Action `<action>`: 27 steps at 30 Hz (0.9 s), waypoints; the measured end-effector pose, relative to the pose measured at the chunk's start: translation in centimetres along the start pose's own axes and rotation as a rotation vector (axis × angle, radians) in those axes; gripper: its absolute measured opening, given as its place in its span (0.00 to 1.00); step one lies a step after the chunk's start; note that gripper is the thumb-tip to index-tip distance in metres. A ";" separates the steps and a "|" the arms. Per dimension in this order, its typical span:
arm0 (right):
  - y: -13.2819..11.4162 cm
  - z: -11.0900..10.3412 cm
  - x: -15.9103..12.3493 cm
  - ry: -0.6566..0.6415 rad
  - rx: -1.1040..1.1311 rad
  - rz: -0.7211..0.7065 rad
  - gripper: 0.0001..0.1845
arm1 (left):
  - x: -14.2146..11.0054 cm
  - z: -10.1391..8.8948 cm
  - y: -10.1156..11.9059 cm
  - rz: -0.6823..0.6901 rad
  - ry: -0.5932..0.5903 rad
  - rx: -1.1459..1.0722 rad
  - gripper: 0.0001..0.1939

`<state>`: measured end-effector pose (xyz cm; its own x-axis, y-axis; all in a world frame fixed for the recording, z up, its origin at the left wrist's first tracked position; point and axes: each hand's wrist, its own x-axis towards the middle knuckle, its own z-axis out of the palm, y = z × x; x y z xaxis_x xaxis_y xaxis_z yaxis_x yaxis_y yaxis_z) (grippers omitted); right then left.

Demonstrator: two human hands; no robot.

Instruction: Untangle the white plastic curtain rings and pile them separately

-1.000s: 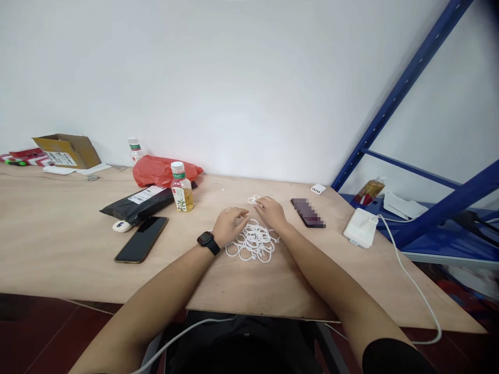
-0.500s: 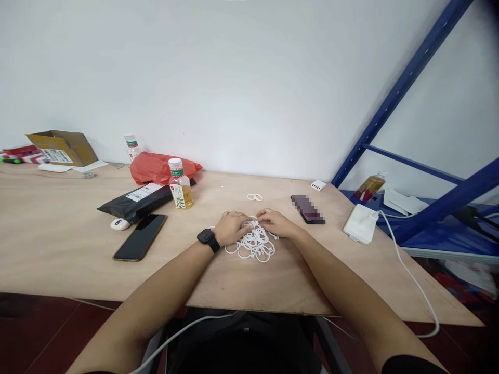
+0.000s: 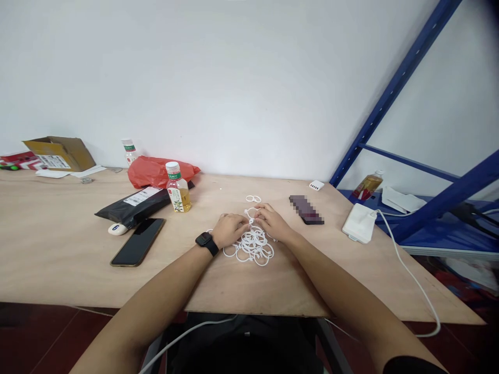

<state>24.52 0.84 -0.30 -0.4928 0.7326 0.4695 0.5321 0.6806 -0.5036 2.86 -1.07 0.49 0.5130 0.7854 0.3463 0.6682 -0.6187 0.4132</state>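
Note:
A pile of white plastic rings point(image 3: 254, 240) with small clasps lies on the wooden table in front of me. At the far side of the pile, one white ring point(image 3: 252, 212) is pinched between the fingertips of both hands. My left hand point(image 3: 230, 229), with a black watch on its wrist, is closed at the ring's near left side. From the right, my right hand point(image 3: 272, 222) has thumb and fingers closed on the same ring. A joined pair of white rings point(image 3: 253, 198) lies apart, just beyond my fingers.
Left are a phone point(image 3: 138, 242), a black parcel point(image 3: 132, 205), a drink bottle point(image 3: 179, 188) and a red bag point(image 3: 156, 172). Right are another phone point(image 3: 306, 209), a white charger point(image 3: 357, 223) with its cable, and a blue rack point(image 3: 390, 98). A cardboard box point(image 3: 64, 154) stands far left.
One ring now shows clear of the pile between my fingertips. My right hand has shifted slightly, and the view has tilted a little.

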 end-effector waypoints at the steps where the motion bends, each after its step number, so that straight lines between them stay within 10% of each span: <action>1: -0.4 0.1 0.0 0.026 0.004 -0.017 0.06 | 0.0 0.0 -0.1 -0.014 0.039 -0.034 0.15; 16: -2.6 0.9 0.0 0.269 0.040 -0.119 0.07 | 0.2 0.3 -1.0 0.001 0.469 -0.319 0.10; 27: -3.9 1.3 0.5 0.318 0.047 -0.115 0.07 | -0.1 -0.8 -0.3 0.145 0.324 -0.071 0.11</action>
<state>21.33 -1.44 0.91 -0.3044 0.6188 0.7241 0.4494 0.7636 -0.4637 2.16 -1.03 1.04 0.3944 0.6497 0.6499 0.5562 -0.7317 0.3939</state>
